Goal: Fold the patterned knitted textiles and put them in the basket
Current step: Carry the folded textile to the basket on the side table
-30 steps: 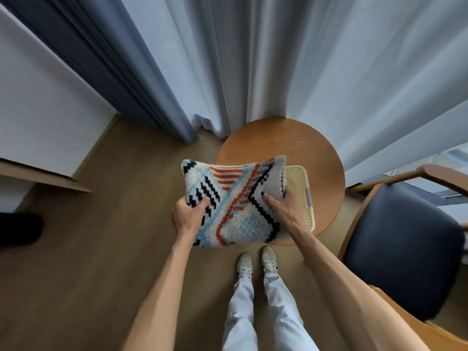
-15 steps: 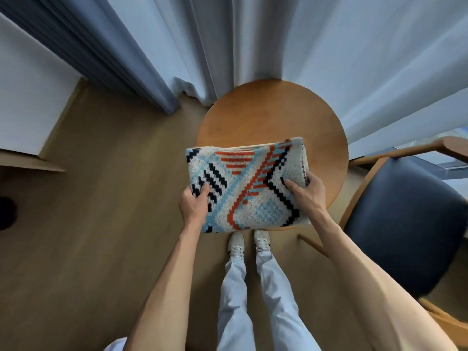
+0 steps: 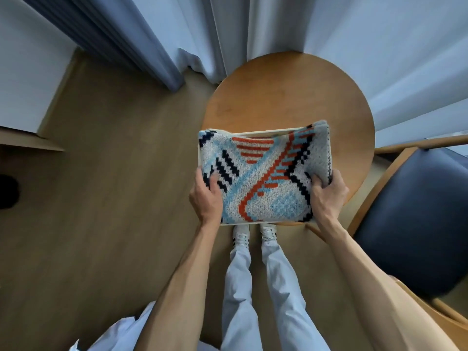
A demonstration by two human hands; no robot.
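A folded knitted textile, white with orange, light blue and black patterns, lies over a pale basket on the round wooden table. Only the basket's far rim and a strip of its left and near edges show around the textile. My left hand grips the textile's near left edge. My right hand grips its near right edge, fingers curled into the folds. Whether the textile rests inside the basket or just above it I cannot tell.
Pale curtains hang behind the table. A wooden chair with a dark blue seat stands to the right. My legs and white shoes are under the table's near edge. Wooden floor spreads to the left.
Both hands carried the folded textile from the left of the table rightwards and over the basket, which it now covers. My right hand shifted from on top to the right edge.
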